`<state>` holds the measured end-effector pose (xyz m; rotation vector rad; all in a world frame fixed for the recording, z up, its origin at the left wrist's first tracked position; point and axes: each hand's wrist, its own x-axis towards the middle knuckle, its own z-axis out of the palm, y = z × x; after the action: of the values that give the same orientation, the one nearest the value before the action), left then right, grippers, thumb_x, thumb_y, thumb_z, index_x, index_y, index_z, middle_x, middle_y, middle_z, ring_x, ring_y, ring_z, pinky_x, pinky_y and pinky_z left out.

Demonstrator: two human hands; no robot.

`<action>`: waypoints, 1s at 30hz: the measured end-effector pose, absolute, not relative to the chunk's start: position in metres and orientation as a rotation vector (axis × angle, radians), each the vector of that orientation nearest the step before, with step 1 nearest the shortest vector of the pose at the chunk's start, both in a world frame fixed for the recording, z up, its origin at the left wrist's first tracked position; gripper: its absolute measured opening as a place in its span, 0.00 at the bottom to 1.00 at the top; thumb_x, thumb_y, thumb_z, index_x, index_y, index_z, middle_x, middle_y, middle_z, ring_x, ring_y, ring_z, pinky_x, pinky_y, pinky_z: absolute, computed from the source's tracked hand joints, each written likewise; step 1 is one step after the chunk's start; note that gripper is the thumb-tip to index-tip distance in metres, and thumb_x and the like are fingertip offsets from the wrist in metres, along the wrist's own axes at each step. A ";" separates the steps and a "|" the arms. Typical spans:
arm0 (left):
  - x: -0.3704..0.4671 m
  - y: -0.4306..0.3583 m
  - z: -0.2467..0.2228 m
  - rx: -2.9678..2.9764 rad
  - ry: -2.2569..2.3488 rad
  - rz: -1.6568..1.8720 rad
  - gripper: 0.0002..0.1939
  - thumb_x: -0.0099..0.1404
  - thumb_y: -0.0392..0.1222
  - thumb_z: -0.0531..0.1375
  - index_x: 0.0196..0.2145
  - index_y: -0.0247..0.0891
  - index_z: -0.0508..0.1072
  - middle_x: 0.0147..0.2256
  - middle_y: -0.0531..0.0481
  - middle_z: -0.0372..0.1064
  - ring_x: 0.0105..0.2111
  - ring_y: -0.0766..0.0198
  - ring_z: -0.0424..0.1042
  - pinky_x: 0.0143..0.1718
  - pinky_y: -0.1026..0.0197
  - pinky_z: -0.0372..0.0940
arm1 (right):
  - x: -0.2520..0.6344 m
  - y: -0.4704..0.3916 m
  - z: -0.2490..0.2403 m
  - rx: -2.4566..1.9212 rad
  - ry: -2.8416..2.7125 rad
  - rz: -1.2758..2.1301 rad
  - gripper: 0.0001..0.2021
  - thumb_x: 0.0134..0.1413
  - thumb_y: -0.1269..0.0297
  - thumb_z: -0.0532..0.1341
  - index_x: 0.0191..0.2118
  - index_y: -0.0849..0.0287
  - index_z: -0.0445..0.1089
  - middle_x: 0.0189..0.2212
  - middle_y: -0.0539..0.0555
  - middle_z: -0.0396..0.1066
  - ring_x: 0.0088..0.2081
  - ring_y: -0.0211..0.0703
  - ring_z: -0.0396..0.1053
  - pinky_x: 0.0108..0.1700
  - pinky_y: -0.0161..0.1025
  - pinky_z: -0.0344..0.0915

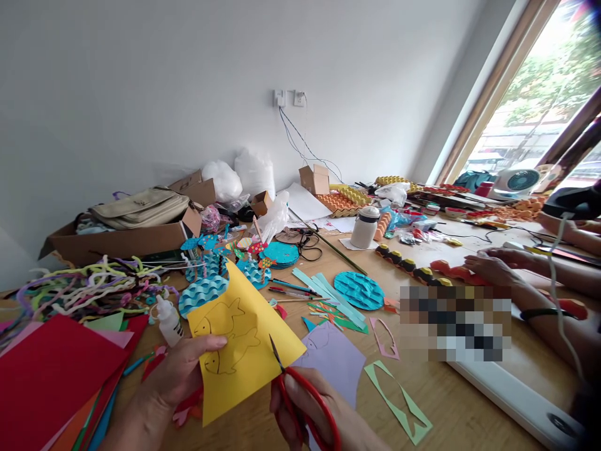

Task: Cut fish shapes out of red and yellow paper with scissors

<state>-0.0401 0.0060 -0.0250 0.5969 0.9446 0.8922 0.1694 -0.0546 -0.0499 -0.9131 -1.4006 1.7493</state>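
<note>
My left hand (174, 374) pinches a yellow paper sheet (244, 388) by its left side, thumb on top. Two fish are drawn on the sheet in dark outline. My right hand (319, 407) grips red-handled scissors (313, 391), whose dark blades meet the sheet's lower right part. Under and beyond the scissors lies a purple paper sheet (340, 357) with a drawn fish outline. Cut-out scraps are near it: a green paper scrap (381, 383) and a pink paper scrap (382, 332). A white glue bottle (169, 322) stands just past my left hand.
Red paper sheets (56, 369) pile up at the left, below tangled pipe cleaners (89, 288). Blue paper discs (359, 289) and pens (293, 288) lie farther in. A cardboard box (122, 238) holds a bag. Another person's hands (498, 269) work at the right near egg-carton strips.
</note>
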 end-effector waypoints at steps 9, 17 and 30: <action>-0.041 0.005 -0.028 0.616 0.954 0.889 0.13 0.42 0.35 0.68 0.30 0.32 0.79 0.29 0.42 0.80 0.33 0.46 0.78 0.35 0.53 0.70 | 0.160 -0.059 -0.068 -1.139 -1.128 1.781 0.33 0.41 0.29 0.52 0.31 0.60 0.62 0.11 0.40 0.52 0.13 0.28 0.46 0.15 0.28 0.43; -0.042 0.005 -0.031 0.636 0.961 0.902 0.20 0.43 0.35 0.68 0.38 0.31 0.78 0.30 0.43 0.80 0.35 0.45 0.77 0.38 0.52 0.70 | 0.166 -0.055 -0.058 -1.116 -1.285 1.834 0.33 0.42 0.29 0.50 0.28 0.60 0.61 0.12 0.42 0.54 0.14 0.29 0.49 0.15 0.28 0.44; -0.044 0.006 -0.031 0.592 0.980 0.911 0.19 0.42 0.34 0.67 0.36 0.30 0.79 0.29 0.41 0.80 0.35 0.42 0.77 0.35 0.51 0.71 | 0.229 -0.056 -0.014 -1.234 -1.646 1.827 0.29 0.52 0.37 0.51 0.30 0.63 0.66 0.17 0.48 0.60 0.18 0.31 0.57 0.20 0.29 0.50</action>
<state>-0.0443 0.0057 -0.0307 0.5919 0.9799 0.9109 0.2290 -0.0558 -0.0145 -1.2337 -1.6457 1.8265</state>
